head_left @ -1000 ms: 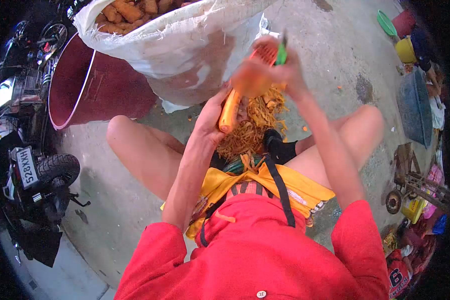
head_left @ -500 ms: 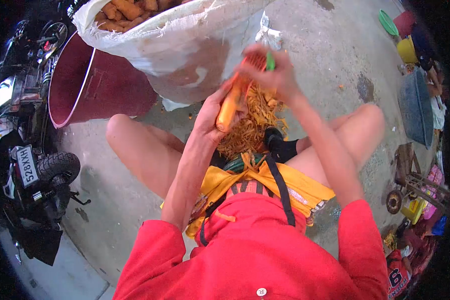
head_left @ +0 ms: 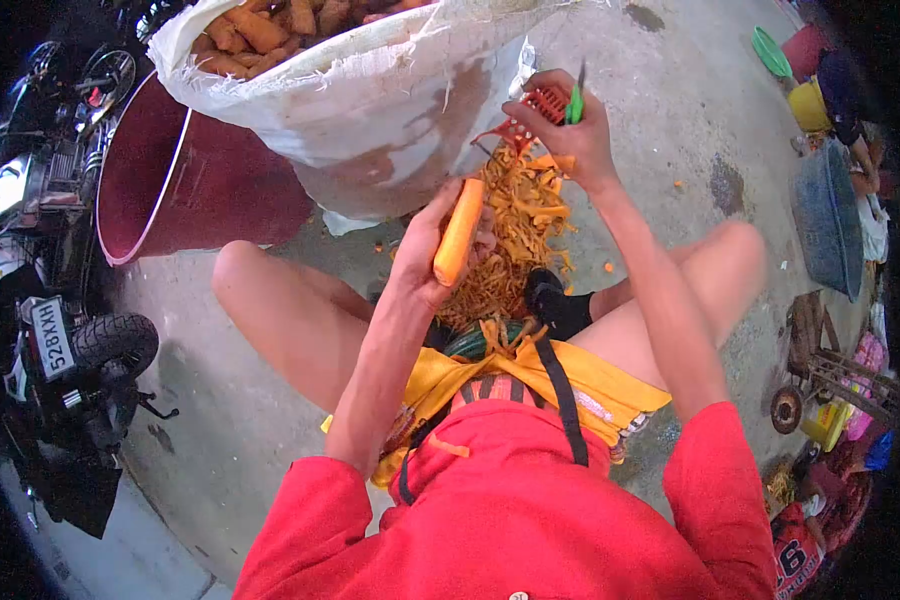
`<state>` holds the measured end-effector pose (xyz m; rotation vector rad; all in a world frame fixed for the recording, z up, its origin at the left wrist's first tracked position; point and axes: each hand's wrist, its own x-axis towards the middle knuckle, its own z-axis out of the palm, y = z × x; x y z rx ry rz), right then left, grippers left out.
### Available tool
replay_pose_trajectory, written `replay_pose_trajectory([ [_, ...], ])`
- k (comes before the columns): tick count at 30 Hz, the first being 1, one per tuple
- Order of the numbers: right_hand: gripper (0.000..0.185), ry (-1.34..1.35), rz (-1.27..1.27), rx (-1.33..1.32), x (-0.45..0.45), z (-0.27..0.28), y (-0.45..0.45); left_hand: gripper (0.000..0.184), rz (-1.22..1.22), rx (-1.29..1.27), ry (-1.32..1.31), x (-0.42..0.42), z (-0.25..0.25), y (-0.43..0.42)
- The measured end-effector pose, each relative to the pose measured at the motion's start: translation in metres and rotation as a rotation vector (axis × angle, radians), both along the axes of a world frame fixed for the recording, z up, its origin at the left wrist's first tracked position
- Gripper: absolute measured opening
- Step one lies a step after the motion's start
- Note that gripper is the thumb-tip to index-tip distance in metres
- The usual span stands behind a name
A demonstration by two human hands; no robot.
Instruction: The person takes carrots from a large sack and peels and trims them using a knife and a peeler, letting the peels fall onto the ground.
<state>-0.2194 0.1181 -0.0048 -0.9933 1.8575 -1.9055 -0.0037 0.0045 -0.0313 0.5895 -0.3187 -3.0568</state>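
My left hand (head_left: 417, 255) is wrapped round a peeled carrot (head_left: 459, 232), smooth and bright orange, held at a slant above my lap. Away to its upper right, my right hand (head_left: 592, 145) grips a red plastic peeler (head_left: 542, 106), apart from the carrot. A small knife with a green handle (head_left: 575, 104) is in that same hand, its dark blade pointing away from me. Below both hands a heap of orange peelings (head_left: 515, 240) lies between my legs. Unpeeled carrots (head_left: 257, 30) fill the white sack (head_left: 370, 125) in front of me.
A dark red tub (head_left: 225, 185) lies tipped at the left, close to the sack. Motorcycles (head_left: 80, 350) stand along the left edge. On the right are a grey basin (head_left: 830, 220), a small wheeled cart (head_left: 810, 360) and other people (head_left: 795, 550).
My right hand has drawn the peeler off the carrot and moved up and right. The carrot, still in my left hand, has come clear of the peeler.
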Motion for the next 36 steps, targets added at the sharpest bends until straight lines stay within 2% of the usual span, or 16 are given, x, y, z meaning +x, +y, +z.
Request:
replay_pose_trajectory([
  [4, 0.039, 0.36, 0.207, -0.067, 0.069, 0.035, 0.004, 0.029, 0.138, -0.042, -0.193, -0.019, 0.047, 0.008],
  [7, 0.041, 0.392, 0.061, -0.105, 0.061, 0.018, -0.004, 0.026, 0.147, -0.09, -0.261, -0.007, 0.038, 0.008],
  [9, 0.041, 0.278, 0.027, -0.018, 0.03, 0.009, -0.006, 0.028, 0.115, -0.025, 0.046, 0.002, 0.0, -0.007],
  [11, 0.042, 0.118, -0.081, -0.088, 0.013, 0.001, -0.009, 0.029, 0.103, 0.087, -0.035, -0.003, 0.011, -0.003],
  [13, 0.042, -0.075, 0.043, -0.132, 0.042, 0.01, -0.002, 0.028, 0.137, -0.099, -0.174, -0.008, 0.02, 0.002],
  [15, 0.04, 0.468, 0.165, -0.1, 0.074, 0.026, -0.001, 0.028, 0.14, -0.097, -0.209, -0.01, 0.037, 0.005],
  [17, 0.037, 0.444, 0.268, -0.137, 0.072, 0.024, -0.005, 0.028, 0.139, -0.089, -0.256, -0.009, 0.034, 0.003],
  [19, 0.036, 0.242, 0.08, -0.008, 0.05, 0.008, -0.009, 0.03, 0.065, -0.195, -0.049, -0.002, 0.009, -0.004],
  [20, 0.035, -0.03, 0.063, -0.07, 0.036, 0.007, -0.01, 0.029, 0.06, -0.198, -0.089, 0.0, 0.0, -0.005],
  [23, 0.038, -0.046, -0.002, -0.12, 0.017, 0.002, -0.01, 0.032, 0.061, 0.054, -0.03, -0.003, -0.002, -0.006],
  [25, 0.036, -0.002, 0.029, -0.083, 0.06, 0.029, -0.004, 0.03, 0.139, 0.001, -0.141, -0.013, 0.022, 0.003],
  [27, 0.033, 0.436, 0.255, -0.147, 0.078, 0.037, -0.005, 0.028, 0.215, -0.058, -0.25, -0.017, 0.033, 0.005],
  [29, 0.03, 0.37, 0.258, -0.073, 0.069, 0.032, -0.001, 0.027, 0.138, -0.124, -0.218, -0.007, 0.03, 0.007],
  [31, 0.035, -0.045, 0.042, -0.002, 0.034, 0.016, -0.009, 0.026, 0.091, -0.067, -0.107, -0.001, 0.009, -0.003],
  [35, 0.031, 0.037, -0.032, -0.058, 0.047, 0.027, -0.004, 0.027, 0.083, -0.013, -0.065, -0.004, 0.015, 0.003],
  [36, 0.033, 0.19, 0.073, 0.027, 0.062, 0.032, 0.001, 0.029, 0.114, -0.137, -0.15, -0.006, 0.02, 0.005],
])
